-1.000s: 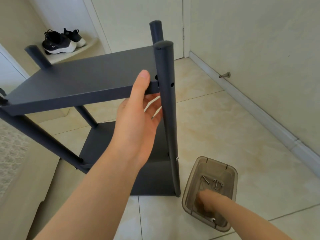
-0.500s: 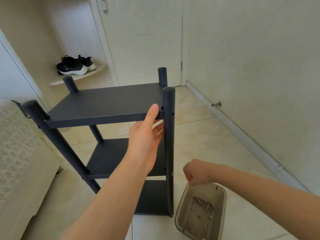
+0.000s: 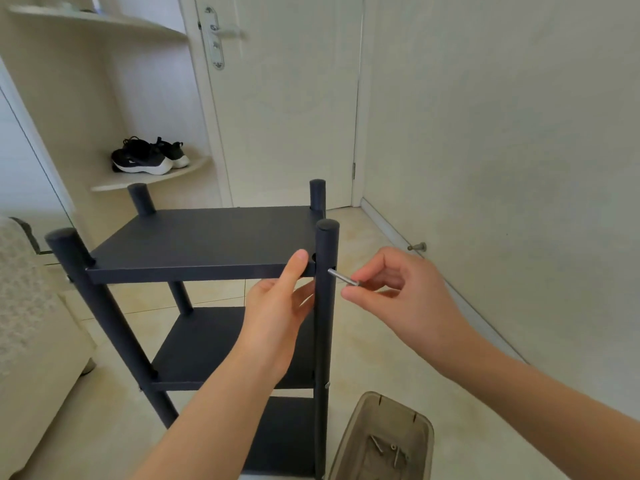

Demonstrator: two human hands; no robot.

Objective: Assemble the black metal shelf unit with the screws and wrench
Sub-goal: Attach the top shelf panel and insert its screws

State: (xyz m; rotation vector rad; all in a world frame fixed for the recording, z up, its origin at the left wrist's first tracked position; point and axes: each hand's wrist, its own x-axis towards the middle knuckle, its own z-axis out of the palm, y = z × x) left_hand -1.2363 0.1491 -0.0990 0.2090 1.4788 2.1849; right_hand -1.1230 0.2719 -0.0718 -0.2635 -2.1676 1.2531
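The black metal shelf unit stands upright on the tiled floor, with three shelves between four round posts. My left hand grips the front edge of the top shelf beside the near right post, thumb on top and fingers underneath. My right hand pinches a silver screw, whose tip meets a hole in that post at top-shelf height. No wrench shows.
A translucent brown plastic box with a few loose screws sits on the floor right of the shelf. A pale sofa lies at the left. A closed door, a wall shelf with black shoes and a floor doorstop lie beyond.
My right hand left the plastic box, rose with a screw and brought it to the hole in the near right post. My left hand stayed on the top shelf.
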